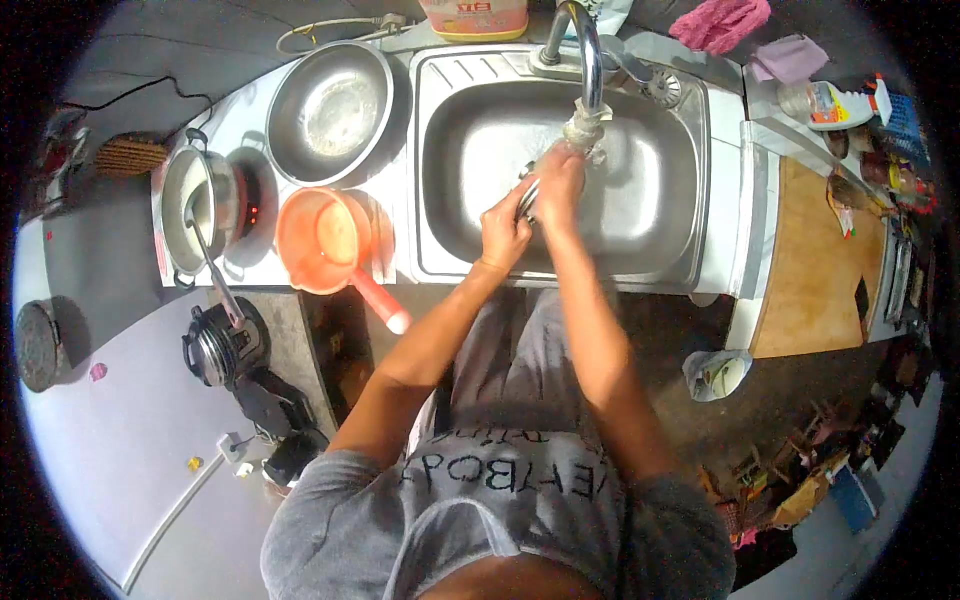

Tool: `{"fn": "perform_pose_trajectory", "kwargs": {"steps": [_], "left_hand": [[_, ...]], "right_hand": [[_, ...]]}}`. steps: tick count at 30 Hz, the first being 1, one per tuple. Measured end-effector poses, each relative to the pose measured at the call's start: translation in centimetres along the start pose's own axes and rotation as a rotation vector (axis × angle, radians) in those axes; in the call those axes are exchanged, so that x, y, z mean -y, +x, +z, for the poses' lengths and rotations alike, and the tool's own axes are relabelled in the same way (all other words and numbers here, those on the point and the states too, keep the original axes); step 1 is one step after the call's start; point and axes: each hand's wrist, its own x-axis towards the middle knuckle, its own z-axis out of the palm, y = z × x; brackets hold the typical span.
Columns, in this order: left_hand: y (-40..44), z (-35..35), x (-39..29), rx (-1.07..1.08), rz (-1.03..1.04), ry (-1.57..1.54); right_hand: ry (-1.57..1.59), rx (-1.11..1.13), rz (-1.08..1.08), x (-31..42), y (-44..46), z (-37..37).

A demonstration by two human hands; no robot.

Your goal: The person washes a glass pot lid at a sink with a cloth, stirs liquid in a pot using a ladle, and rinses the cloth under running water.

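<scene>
Both our hands meet over the sink (650,215), below the faucet (592,70). Our left hand (506,232) curls its fingers round a shiny metal object (528,200); our right hand (560,184) touches it, how tightly closed we cannot tell.

The sink (645,205) shines, smooth bare metal, and the tap (592,75) looks glossier, like chrome. Beside me I see duller metal in the wide pan (330,112), smooth orange plastic in the dipper (325,240), flat matt wood in the board (815,265), rough, fluffy cloth in the pink rag (720,25); the held piece (527,200) glints like metal.
</scene>
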Motion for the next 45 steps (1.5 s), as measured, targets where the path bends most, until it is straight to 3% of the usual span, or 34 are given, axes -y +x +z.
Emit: {"fn": "perform_pose_trajectory", "kwargs": {"steps": [4, 6, 8, 11, 12, 14, 16, 18, 22, 23, 24, 25, 26, 27, 29, 32, 34, 36, 38, 39, 40, 42, 45], "left_hand": [[-0.7, -0.4, -0.2, 0.059, -0.042, 0.019], [-1.0, -0.4, -0.3, 0.074, -0.079, 0.028], [-1.3, -0.7, -0.5, 0.071, 0.001, 0.034], [-1.3, -1.0, -0.8, 0.098, 0.026, -0.011], [-1.2, -1.0, -1.2, 0.110, 0.017, -0.037], [-0.1, -0.9, -2.3, 0.089, 0.061, -0.029], [1.2, -0.8, -2.4, 0.224, -0.090, -0.028], [2.3, -0.2, -1.5, 0.226, -0.039, -0.013], [3.6, 0.1, -1.8, 0.212, -0.042, -0.044], [3.9, 0.2, -1.8, 0.219, -0.113, -0.021], [4.2, 0.4, -1.8, 0.225, -0.182, 0.002], [4.2, 0.6, -1.7, 0.114, -0.037, -0.100], [4.0, 0.3, -1.4, 0.181, -0.077, -0.042], [3.7, 0.4, -1.3, 0.179, -0.083, -0.087], [3.2, 0.0, -1.6, 0.180, -0.089, -0.123], [3.0, -0.5, -2.7, 0.164, -0.123, -0.198], [2.5, 0.4, -1.4, 0.106, 0.010, -0.117], [1.7, 0.6, 0.2, 0.168, -0.057, -0.072], [1.2, 0.3, 0.4, 0.225, -0.125, -0.022], [0.7, 0.1, -0.2, 0.210, -0.113, -0.047], [0.3, -0.2, -1.2, 0.195, -0.101, -0.073], [-0.4, -0.4, -2.3, 0.227, -0.203, -0.052], [-1.0, 0.2, -2.2, 0.168, -0.123, -0.054]], "right_hand": [[0.063, 0.071, -0.098, -7.0, 11.2, 0.8], [0.048, 0.126, -0.163, -7.2, 12.1, 0.2], [0.382, 0.154, 0.375, -7.2, 11.3, -0.6], [0.330, 0.171, 0.423, 1.0, 4.7, -3.1], [0.331, 0.172, 0.425, 0.4, 4.5, -2.4], [0.386, 0.145, 0.229, -2.3, 4.5, -0.7], [0.407, 0.176, 0.238, -2.5, 4.6, -0.4], [0.379, 0.144, 0.100, -2.5, 4.6, -0.1], [0.461, 0.181, 0.124, 0.8, 2.4, -1.8], [0.310, 0.142, 0.072, 0.7, 1.6, -1.5], [0.376, 0.229, -0.116, -0.4, 1.0, -0.9], [0.267, 0.167, -0.273, -1.2, -0.1, -0.3], [0.157, 0.105, -0.427, -2.0, -1.0, 0.1], [0.158, 0.101, -0.427, -1.9, -1.7, -0.4], [0.210, 0.265, -0.233, -1.3, -2.7, -1.0], [0.283, 0.268, -0.194, -1.8, -2.5, -0.8], [0.229, 0.214, -0.256, -2.1, -2.2, -0.7], [0.174, 0.164, -0.315, -2.1, -1.7, -0.8], [0.257, 0.092, -0.140, -0.6, -0.4, -1.3], [0.481, 0.116, 0.035, 1.2, 0.2, -2.2], [0.512, 0.156, 0.135, 1.0, 2.0, -2.6], [0.783, 0.178, 0.416, 0.6, 4.2, -3.7], [0.706, 0.131, 0.266, -2.2, 5.1, -2.9]]}}
